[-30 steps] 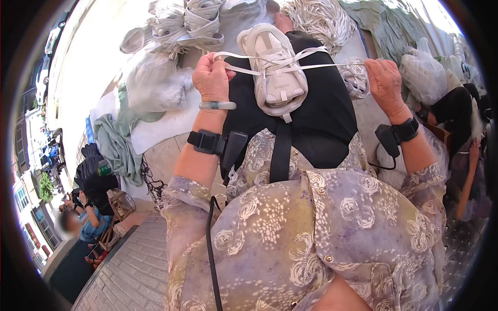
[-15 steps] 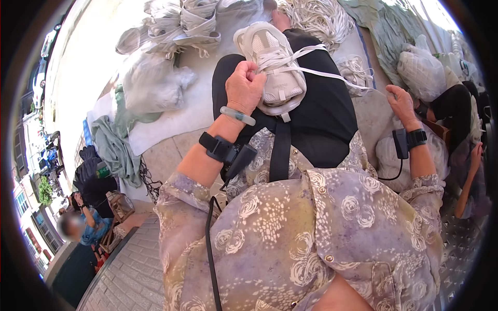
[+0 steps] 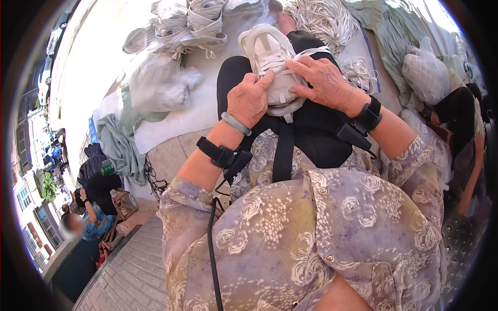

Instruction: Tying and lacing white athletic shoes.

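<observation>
A white and beige lace-up sneaker (image 3: pixel 264 49) rests on my black-trousered lap, toe pointing away from me. My left hand (image 3: pixel 247 101) is closed at its left side, thumb and bent forefinger against the upper by the lacing. From the right, my right hand (image 3: pixel 328 85) reaches over the sneaker. Its thumb and forefinger press on the upper beside the lacing, a gap between their tips, and the other fingers curl at the far side. A flat white shoelace (image 3: pixel 316 51) loops out beyond the right hand. Whether either hand pinches lace is hidden.
Beyond my knees lie bundled white laces (image 3: pixel 205 23), a loose lace heap (image 3: pixel 332 23) and a smaller coil (image 3: pixel 360 72). Clear plastic bags (image 3: pixel 161 80) are at left, another bag (image 3: pixel 425 72) at right. People sit at both sides. A cable (image 3: pixel 211 249) runs along my shirt.
My right hand has come in from the far right, where a lace stretched toward it, onto the sneaker. The left hand stays at the sneaker's left side.
</observation>
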{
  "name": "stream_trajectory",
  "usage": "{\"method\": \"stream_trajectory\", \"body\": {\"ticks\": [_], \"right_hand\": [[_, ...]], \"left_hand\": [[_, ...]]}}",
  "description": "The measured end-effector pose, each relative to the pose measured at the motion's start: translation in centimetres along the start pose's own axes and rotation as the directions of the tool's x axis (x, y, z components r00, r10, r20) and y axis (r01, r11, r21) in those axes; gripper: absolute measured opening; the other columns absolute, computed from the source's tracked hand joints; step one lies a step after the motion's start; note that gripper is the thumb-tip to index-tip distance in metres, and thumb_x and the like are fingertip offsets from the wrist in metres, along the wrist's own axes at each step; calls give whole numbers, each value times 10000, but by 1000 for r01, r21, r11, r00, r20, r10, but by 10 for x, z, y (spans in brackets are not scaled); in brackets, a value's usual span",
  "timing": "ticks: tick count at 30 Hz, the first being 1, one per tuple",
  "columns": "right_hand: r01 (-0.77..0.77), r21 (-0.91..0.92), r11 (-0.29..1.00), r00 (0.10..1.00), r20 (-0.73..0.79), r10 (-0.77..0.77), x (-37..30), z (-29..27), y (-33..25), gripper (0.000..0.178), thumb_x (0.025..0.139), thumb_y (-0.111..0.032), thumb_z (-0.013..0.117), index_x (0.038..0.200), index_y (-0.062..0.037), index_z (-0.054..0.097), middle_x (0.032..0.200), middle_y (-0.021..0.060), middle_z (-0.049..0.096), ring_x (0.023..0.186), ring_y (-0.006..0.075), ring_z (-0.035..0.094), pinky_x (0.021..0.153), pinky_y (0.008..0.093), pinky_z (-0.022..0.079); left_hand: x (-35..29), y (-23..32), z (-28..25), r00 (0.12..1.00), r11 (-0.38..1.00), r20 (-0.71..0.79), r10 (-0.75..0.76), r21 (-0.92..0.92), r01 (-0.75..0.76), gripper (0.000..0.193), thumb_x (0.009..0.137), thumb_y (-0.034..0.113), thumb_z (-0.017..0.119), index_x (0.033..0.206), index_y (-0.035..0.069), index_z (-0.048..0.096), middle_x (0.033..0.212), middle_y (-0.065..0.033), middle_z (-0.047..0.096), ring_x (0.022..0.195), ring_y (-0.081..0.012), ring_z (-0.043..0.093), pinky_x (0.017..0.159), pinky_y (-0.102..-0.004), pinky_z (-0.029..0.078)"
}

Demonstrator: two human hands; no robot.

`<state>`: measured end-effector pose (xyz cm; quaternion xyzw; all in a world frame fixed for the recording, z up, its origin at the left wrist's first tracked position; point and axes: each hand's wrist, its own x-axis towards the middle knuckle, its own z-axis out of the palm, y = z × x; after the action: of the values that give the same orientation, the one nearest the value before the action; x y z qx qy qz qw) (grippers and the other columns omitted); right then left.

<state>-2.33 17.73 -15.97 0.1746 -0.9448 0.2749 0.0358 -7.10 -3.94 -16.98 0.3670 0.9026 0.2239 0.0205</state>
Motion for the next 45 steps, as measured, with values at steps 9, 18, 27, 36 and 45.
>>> {"method": "stream_trajectory", "body": {"ticks": [9, 18, 27, 36, 45], "right_hand": [[-247, 140, 959, 968, 90, 236, -6, -7, -2, 500, 746, -288, 631, 1161, -58, 473, 935, 156, 595, 849, 328, 581, 745, 406, 451], [-207, 144, 968, 978, 29, 205, -2, 0, 2, 535, 708, -294, 670, 1116, -22, 456, 934, 175, 598, 871, 344, 580, 735, 420, 454], [-316, 299, 900, 944, 10, 329, 1, 9, -15, 391, 712, -167, 570, 1028, 24, 445, 739, 211, 587, 765, 372, 588, 682, 430, 459], [-186, 262, 947, 970, -104, 219, 4, 29, -13, 221, 719, -88, 500, 904, 22, 448, 740, 218, 580, 770, 381, 581, 671, 448, 452], [-132, 349, 928, 974, -127, 187, 4, 32, -1, 174, 719, -55, 501, 876, 4, 452, 708, 196, 570, 743, 368, 576, 667, 444, 446]], "left_hand": [[6, 13, -2, 996, 995, -42, -74, 62, 77, 318, 728, 105, 559, 1041, 125, 606, 850, -90, 571, 710, -270, 579, 605, -371, 477], [37, 33, 11, 960, 993, -259, 110, -16, -118, 129, 709, 122, 606, 821, 90, 662, 887, -40, 599, 804, -259, 551, 705, -372, 406], [41, 22, 17, 984, 998, -171, -48, -43, 41, 108, 681, 154, 620, 754, 89, 667, 881, -38, 615, 848, -257, 567, 718, -371, 411], [41, 14, 17, 988, 992, -122, -95, -99, 83, 94, 679, 179, 616, 697, 95, 655, 869, -20, 597, 839, -232, 555, 684, -382, 365], [45, 22, 11, 996, 997, -34, -78, 15, 79, 94, 660, 184, 641, 683, 93, 641, 860, -28, 583, 844, -228, 559, 667, -386, 358]]}}
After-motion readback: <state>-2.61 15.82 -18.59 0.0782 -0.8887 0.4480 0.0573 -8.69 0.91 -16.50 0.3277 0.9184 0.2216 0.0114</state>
